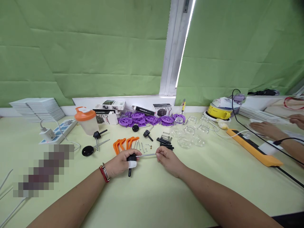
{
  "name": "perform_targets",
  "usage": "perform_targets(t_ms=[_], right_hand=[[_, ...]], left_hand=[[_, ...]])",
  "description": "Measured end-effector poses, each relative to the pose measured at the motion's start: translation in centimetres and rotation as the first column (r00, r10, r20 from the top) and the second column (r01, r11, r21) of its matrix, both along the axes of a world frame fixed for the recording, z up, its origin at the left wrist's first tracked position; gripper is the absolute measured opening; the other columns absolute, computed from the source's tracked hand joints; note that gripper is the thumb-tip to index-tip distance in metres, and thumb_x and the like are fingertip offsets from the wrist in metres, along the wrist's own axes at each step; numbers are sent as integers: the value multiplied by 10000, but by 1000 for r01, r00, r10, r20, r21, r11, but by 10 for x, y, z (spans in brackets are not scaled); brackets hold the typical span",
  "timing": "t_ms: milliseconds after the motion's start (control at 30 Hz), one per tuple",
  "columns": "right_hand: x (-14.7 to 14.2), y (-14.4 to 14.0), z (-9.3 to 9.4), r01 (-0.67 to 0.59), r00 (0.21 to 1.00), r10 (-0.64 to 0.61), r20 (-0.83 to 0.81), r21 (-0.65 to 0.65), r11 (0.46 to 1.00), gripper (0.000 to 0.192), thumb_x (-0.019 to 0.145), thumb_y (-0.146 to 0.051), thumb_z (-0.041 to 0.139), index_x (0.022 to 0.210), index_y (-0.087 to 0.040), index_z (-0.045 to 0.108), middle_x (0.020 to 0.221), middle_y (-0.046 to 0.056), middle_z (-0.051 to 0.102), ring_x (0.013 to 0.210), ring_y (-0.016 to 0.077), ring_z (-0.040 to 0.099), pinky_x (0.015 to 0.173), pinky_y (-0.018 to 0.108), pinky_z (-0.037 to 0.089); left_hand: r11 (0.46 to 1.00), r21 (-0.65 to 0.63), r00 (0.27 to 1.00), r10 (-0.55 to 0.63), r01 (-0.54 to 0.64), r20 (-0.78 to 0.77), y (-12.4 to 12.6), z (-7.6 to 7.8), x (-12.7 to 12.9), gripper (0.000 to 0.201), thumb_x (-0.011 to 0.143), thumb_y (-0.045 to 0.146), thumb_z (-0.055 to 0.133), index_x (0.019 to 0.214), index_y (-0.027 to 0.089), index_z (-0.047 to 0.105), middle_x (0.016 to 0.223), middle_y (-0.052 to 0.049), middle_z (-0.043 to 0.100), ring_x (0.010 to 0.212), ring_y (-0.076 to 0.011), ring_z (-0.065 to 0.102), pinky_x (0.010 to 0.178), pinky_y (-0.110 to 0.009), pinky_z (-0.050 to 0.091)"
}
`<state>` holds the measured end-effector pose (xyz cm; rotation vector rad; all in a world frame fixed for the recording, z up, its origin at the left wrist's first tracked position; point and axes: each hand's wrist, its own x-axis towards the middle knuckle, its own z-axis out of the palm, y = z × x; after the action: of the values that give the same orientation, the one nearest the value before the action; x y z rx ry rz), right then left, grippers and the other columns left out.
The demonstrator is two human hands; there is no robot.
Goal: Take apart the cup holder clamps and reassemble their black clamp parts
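Between thumb and fingers, my left hand grips a round black part; a short black bar sticks out below it. A thin metal rod runs from the part to my right hand, whose closed fingertips pinch its far end. White tape wraps my left thumb. Just beyond the hands lie bent orange pieces, several screws, black tubes and metal springs. Similar black parts with rods lie to the left.
Purple wheel-shaped parts and small boxes line the back. Clear cups stand right of them. An orange-lidded shaker and a power strip are left; an orange strip and another person's hands are right.
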<state>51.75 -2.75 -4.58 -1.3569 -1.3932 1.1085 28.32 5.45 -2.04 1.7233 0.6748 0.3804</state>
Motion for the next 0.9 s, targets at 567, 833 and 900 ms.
perform_targets(t_ms=[567,833,900], right_hand=[[2,1,-1,5,993,-8,122,29,1000,312,902,-451,381,738,-198,461,630,-27,451,544,102,336,503,227,272],[1,0,-1,14,999,-14,39,-1,1000,268,885,-432,418,766,-199,475,642,-31,454,549,98,339,515,226,279],[1,0,-1,7,1000,-7,-13,1,1000,189,864,-396,464,840,-209,477,664,-37,459,570,101,360,535,227,293]], left_hand=[[1000,-13,1000,2,-2,-8,0,1,1,387,716,305,656,1064,167,563,909,-22,557,831,-155,505,768,-275,416],[1000,-4,1000,-7,7,-2,0,0,0,386,721,309,650,1070,168,561,912,-24,559,837,-159,508,770,-280,420],[1000,-3,1000,-5,5,-7,0,1,1,390,716,317,650,1065,165,562,907,-27,559,833,-162,508,769,-284,421]])
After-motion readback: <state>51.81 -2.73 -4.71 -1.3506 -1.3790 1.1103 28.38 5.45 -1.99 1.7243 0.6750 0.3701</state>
